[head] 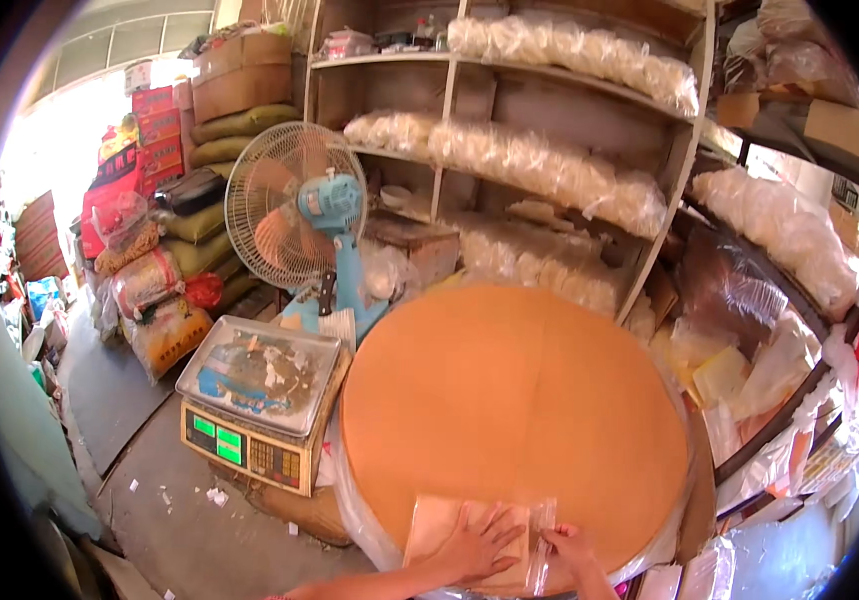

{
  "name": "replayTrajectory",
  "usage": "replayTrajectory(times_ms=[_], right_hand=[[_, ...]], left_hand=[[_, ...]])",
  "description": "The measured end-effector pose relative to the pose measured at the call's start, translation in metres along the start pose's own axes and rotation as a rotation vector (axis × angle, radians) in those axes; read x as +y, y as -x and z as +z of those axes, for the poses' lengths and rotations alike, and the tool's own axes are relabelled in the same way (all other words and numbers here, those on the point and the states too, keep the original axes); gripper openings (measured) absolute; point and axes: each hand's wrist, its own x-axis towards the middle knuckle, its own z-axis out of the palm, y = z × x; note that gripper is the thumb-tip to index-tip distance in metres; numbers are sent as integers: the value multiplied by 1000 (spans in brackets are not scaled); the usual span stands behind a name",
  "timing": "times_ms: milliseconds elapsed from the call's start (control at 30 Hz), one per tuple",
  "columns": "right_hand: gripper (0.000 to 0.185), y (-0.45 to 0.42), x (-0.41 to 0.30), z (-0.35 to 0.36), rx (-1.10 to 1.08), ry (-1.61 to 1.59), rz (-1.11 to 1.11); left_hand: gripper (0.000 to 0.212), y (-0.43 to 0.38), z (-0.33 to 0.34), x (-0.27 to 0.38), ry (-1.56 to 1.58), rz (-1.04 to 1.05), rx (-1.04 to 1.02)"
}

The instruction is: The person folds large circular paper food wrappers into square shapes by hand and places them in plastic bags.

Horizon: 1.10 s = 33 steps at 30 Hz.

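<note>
A clear plastic bag with flat, pale tan sheets inside lies near the front edge of a large round orange-brown board. My left hand lies flat on the bag over the sheets, its fingers spread. At the bag's right end, where the plastic extends past the contents, my right hand pinches the edge between thumb and fingers. Clear plastic shows around the rim beneath the board.
Left of the board stands a digital scale with a stained metal tray. Behind it are a blue fan and a black-handled knife. Shelves of bagged goods rise beyond the board; stacked sacks stand at the left. Paper scraps litter the floor.
</note>
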Motion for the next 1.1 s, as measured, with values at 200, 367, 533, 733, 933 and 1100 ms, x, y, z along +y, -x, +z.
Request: replayTrajectory(times_ms=[200,367,533,733,933,1100], right_hand=[[25,-40,48,1,-191,-284,-74],[18,-126,139,-13,102,14,-141],[17,-29,50,2,95,-12,-280],[17,27,-30,28,72,-343,-305],[16,-56,44,26,226,-102,-251],[15,-33,-10,36,355,-36,-150]], left_hand=[[70,11,-42,4,140,-37,-188],[69,8,-31,24,202,-13,-137],[67,21,-33,27,262,-53,-126],[65,15,-16,13,335,-44,-32],[65,14,-9,13,281,-70,-30],[63,6,-27,21,95,22,-21]])
